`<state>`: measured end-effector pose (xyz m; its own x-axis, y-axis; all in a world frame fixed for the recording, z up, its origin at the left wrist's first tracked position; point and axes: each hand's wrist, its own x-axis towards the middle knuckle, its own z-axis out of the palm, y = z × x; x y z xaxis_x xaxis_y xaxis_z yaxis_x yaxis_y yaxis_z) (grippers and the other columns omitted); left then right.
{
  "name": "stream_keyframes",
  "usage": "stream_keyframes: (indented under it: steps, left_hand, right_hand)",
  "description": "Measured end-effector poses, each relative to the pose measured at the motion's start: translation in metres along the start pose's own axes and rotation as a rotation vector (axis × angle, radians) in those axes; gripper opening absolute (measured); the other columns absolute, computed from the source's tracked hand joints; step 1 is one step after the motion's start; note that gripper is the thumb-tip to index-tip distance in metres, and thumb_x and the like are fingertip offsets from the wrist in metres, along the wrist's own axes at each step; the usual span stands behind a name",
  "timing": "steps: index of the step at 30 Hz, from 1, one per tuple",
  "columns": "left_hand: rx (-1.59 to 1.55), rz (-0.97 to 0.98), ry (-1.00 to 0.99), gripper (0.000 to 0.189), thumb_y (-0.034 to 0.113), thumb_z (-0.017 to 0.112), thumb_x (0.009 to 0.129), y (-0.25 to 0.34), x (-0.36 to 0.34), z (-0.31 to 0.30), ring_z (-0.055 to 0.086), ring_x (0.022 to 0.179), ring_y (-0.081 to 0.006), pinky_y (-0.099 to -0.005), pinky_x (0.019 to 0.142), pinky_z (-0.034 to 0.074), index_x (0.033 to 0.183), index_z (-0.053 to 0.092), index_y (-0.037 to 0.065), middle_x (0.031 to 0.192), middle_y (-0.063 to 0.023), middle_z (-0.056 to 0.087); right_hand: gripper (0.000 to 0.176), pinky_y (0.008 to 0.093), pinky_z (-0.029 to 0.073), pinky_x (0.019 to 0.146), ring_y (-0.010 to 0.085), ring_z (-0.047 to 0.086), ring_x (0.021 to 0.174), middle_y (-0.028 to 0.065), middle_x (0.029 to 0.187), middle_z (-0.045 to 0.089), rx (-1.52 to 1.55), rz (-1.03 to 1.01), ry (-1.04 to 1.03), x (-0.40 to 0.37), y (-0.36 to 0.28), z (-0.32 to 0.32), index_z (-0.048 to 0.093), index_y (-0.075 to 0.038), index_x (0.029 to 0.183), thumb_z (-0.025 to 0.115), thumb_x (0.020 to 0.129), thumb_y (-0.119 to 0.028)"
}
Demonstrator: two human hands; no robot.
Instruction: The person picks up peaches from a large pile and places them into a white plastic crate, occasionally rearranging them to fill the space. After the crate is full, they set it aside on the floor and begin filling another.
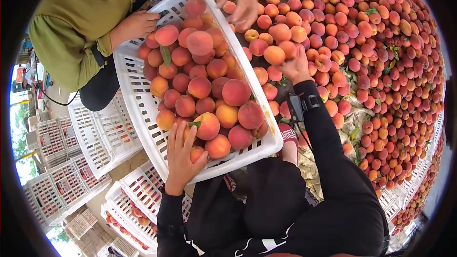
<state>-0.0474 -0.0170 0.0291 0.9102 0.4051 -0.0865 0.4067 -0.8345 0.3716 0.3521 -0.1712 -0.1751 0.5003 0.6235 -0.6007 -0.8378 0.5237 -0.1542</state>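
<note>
A peach heap (390, 109) forms the background; my right hand (297, 68) grips two peaches (274, 55), likely bruisable, best cupped broadly; my left hand (182, 157), fingers spread, touches crated fruit (208, 126).

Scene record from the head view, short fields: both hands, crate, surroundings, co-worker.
left hand: spread against fruit at crate's near end
right hand: holding two peaches, beside crate
crate: white, slotted, heaped with peaches
pile: loose peaches, right of crate
other crates: left side
co-worker: one hand at crate's rim, other above pile
</note>
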Motion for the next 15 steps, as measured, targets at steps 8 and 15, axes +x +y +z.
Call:
stream_keyframes:
  steps: [8, 15]
  left_hand:
    - [0.010, 0.077, 0.011, 0.078, 0.023, 0.072, 0.077, -0.003, 0.001, 0.002, 0.031, 0.143, -0.0426, -0.0532, 0.116, 0.027, 0.148, 0.043, 0.008, 0.153, -0.0196, 0.038]
    - [0.029, 0.109, 0.019, 0.074, 0.023, 0.069, 0.081, -0.006, 0.001, 0.007, 0.031, 0.143, -0.0426, -0.0537, 0.116, 0.026, 0.148, 0.042, 0.006, 0.153, -0.0191, 0.038]
  right_hand:
    - [0.070, 0.0383, 0.041, 0.107, 0.0260, 0.045, 0.135, 0.0138, 0.151, 0.040, -0.752, -0.285, 0.225, -0.105, -0.034, -0.007, 0.035, -0.008, 0.150, 0.054, 0.098, -0.051]
    - [0.070, 0.0561, 0.033, 0.110, 0.0337, 0.039, 0.135, 0.0146, 0.151, 0.034, -0.582, -0.053, 0.855, -0.270, 0.035, -0.186, 0.037, -0.017, 0.148, 0.055, 0.094, -0.058]
